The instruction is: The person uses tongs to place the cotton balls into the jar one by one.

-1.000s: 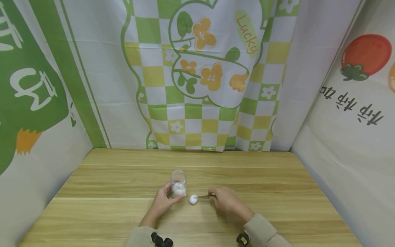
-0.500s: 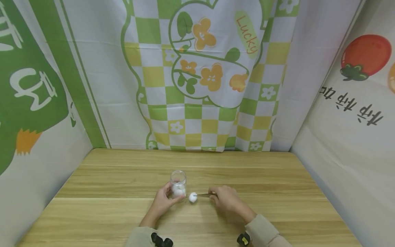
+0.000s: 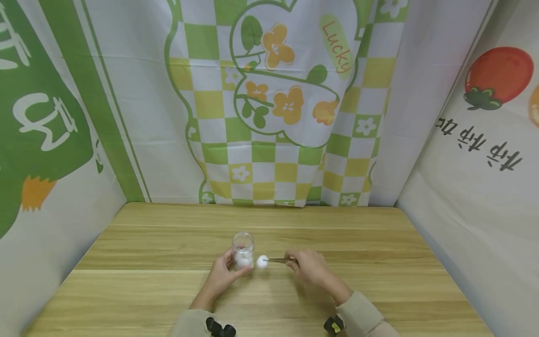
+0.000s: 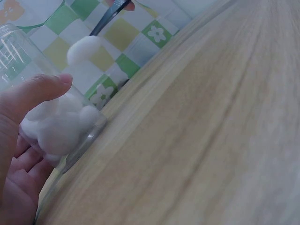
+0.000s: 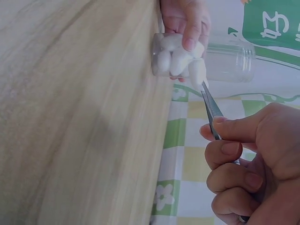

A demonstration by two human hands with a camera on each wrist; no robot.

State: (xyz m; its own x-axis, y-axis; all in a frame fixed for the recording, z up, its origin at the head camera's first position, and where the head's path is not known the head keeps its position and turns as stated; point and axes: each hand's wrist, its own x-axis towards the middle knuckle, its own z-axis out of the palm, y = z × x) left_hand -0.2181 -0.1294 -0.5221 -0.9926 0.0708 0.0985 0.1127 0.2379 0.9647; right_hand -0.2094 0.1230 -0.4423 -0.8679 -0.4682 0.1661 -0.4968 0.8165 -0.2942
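Note:
A clear, lidless jar stands upright on the wooden table, its lower half filled with several white cotton balls. My left hand grips the jar from the left, thumb across its near side and fingers behind it. In my right hand is a pair of metal tweezers, pinched between thumb and fingers. The tweezers' tips hold one cotton ball, raised above the tabletop just right of the jar. In the right wrist view that cotton ball overlaps the jar's wall.
The wooden table reaches back to a green-and-yellow checked curtain. Printed cloths hang along the left and right sides. Black wrist straps with cameras sit at both cuffs.
My right hand has lifted the tweezers and their cotton ball from the tabletop to about the height of the jar's lower half. My left hand and the jar have stayed put.

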